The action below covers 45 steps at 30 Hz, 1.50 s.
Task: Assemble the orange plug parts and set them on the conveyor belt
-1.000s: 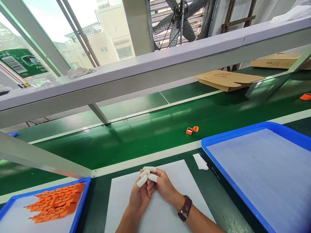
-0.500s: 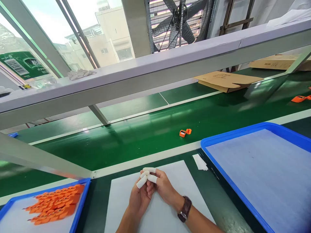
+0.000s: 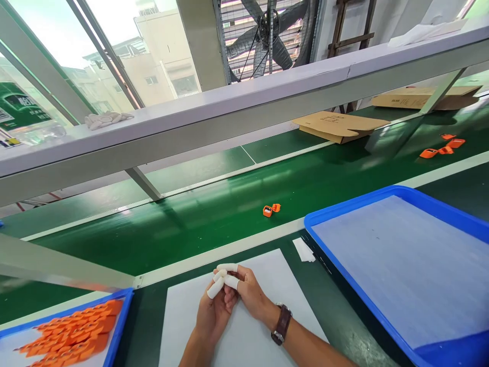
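My left hand (image 3: pixel 213 312) and my right hand (image 3: pixel 250 293) meet over a white sheet (image 3: pixel 178 316) on the dark green table. White covers sit on several fingertips. The thumbs and fingers of both hands are drawn together and touch at the tips. Whatever they may hold is too small or hidden to make out. A brown watch circles my right wrist. Beyond the hands, an open orange piece (image 3: pixel 271 209) lies on the green belt (image 3: pixel 214 219).
Many orange pieces (image 3: pixel 76 331) fill a blue tray (image 3: pixel 123 326) at the lower left. A larger blue tray (image 3: pixel 355 275) lined with white is at the right, beside small white papers (image 3: pixel 304 250). Flattened cardboard (image 3: pixel 340 125) lies behind, under a raised shelf (image 3: pixel 237 107).
The view has turned a little to the right, bringing more orange pieces on the belt into sight. Both hands keep nearly the same pose over the sheet.
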### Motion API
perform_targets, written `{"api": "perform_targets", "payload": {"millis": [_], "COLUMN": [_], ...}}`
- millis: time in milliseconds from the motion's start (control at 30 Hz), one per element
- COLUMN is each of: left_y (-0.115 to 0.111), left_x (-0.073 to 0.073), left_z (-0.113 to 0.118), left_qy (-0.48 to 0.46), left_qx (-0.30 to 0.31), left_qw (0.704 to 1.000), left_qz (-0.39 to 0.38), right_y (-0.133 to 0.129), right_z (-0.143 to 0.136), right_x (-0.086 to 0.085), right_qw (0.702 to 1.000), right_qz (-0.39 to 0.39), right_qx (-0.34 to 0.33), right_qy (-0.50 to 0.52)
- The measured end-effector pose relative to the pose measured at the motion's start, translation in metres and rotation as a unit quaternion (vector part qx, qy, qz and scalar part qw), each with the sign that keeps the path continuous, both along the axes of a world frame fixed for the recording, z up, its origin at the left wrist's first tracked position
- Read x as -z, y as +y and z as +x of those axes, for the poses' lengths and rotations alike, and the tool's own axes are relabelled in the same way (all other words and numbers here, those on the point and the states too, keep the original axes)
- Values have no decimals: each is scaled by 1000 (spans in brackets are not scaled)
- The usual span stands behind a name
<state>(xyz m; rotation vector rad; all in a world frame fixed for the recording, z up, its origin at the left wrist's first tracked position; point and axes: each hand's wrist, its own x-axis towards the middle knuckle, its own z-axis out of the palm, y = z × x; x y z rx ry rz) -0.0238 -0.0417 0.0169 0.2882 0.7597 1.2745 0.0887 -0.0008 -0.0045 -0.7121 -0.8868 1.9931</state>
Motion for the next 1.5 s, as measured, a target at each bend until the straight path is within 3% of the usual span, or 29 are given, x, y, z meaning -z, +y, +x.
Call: {"api": "perform_targets", "payload": {"millis": [400,633,767,933,1167,1233,1333,1500], "left_y": [2,7,10,13,13,15,30,88], "left_x": [13,12,13,21,22,21,18,10], "left_z": [-9,-10,-10,-10,-4,-2,-2,-10], "left_qy": [44,73,78,99,160,248,408,528], "left_qx": [16,32,10,-53,-62,-41,-9,-39], "left_qw": [998,994,994,992,983,965,908,839], "left_qz": [50,77,72,63,60,72,100,128], "right_y": [-1,-2,0,6,13,14,14,14], "right_z": [-1,-3,-7,3,40,44,45,45], "right_x": [-1,-4,-4,-10,-14,-10,-5,-1], "right_qw": [999,994,986,958,889,875,860,845], "right_qz": [41,86,123,200,308,325,345,370], "right_qx": [4,20,35,20,60,69,80,85], "right_qy": [23,-63,-110,-203,-334,-353,-366,-377]}}
